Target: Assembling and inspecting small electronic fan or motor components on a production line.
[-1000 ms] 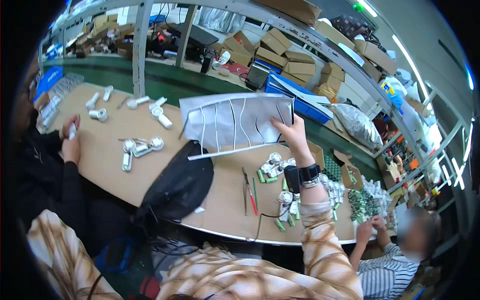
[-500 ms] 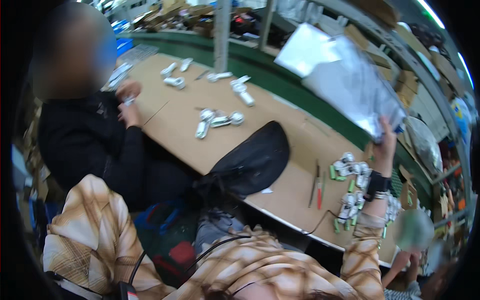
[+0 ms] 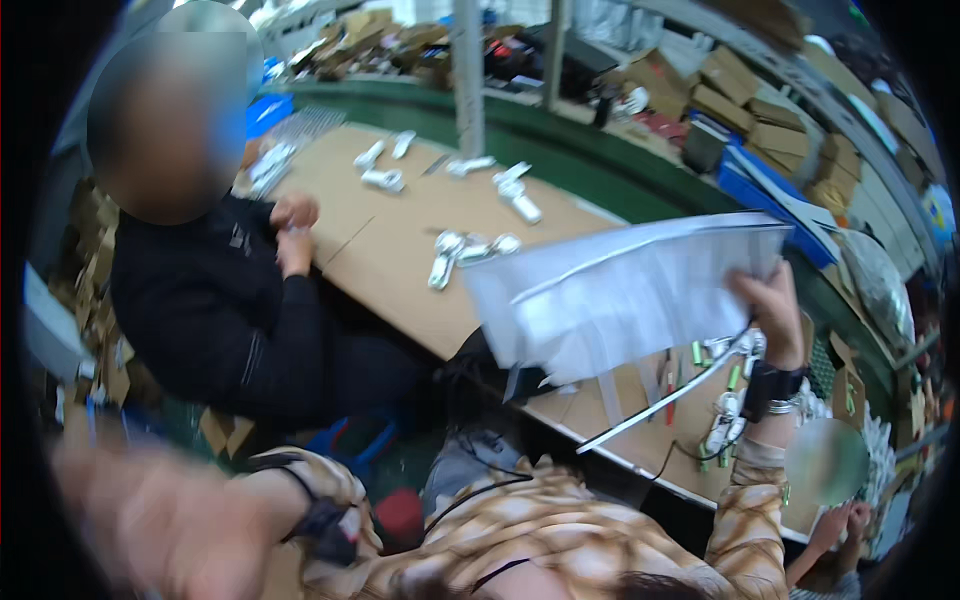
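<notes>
A long bench (image 3: pixel 400 250) topped with brown cardboard sheets ran diagonally through the room, edged at its far side by a green rail (image 3: pixel 560 130). Two grey metal posts (image 3: pixel 467 75) rose from that far edge. Behind them, shelving (image 3: pixel 790 110) held stacked brown cardboard boxes (image 3: pixel 740 100), with more boxes heaped at the far left end. A blue crate (image 3: pixel 268 108) sat near the bench's far corner. Strip lights glowed faintly at the upper right.

Brown cardboard-topped bench (image 3: pixel 400 250) carries white cylindrical plastic parts (image 3: pixel 470 250) near its middle; more lie toward its far edge. Person in black top (image 3: pixel 230 320) sits at its left edge.
</notes>
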`<state>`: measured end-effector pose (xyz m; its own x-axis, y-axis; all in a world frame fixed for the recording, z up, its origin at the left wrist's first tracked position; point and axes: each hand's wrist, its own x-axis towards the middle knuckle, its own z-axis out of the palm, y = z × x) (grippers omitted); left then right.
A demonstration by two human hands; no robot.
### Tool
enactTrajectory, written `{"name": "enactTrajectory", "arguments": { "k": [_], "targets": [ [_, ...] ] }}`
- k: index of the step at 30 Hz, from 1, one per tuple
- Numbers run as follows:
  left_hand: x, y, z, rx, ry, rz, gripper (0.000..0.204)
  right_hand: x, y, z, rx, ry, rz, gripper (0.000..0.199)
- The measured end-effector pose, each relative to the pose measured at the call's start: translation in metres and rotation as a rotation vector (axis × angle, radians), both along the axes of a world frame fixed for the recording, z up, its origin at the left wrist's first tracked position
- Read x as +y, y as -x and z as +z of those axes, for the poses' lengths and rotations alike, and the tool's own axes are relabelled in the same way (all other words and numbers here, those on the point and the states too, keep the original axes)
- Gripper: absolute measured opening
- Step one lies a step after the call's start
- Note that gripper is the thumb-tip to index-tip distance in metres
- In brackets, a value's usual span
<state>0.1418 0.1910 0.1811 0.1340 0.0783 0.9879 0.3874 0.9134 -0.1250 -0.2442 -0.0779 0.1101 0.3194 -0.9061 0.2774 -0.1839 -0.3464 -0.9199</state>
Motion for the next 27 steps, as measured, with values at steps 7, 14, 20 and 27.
{"name": "enactTrajectory", "arguments": {
  "k": [7,14,20,27],
  "targets": [
    [-0.199,0.09,-0.084,-0.899,-1.021,0.649,0.082,0.008,-0.036,0.037,0.263,0.163,0.157,0.029],
    [-0.238,0.109,-0.117,-0.823,-1.287,0.118,0.028,-0.008,0.005,0.011,-0.101,0.284,0.09,0.097],
    [-0.233,0.116,-0.136,-0.605,-1.338,0.145,0.024,0.039,-0.031,-0.067,-0.255,-0.133,0.282,0.088],
    [-0.227,0.106,-0.142,-0.506,-1.407,-0.098,0.025,0.026,-0.022,-0.086,-0.353,-0.352,0.314,0.059]
  ]
}}
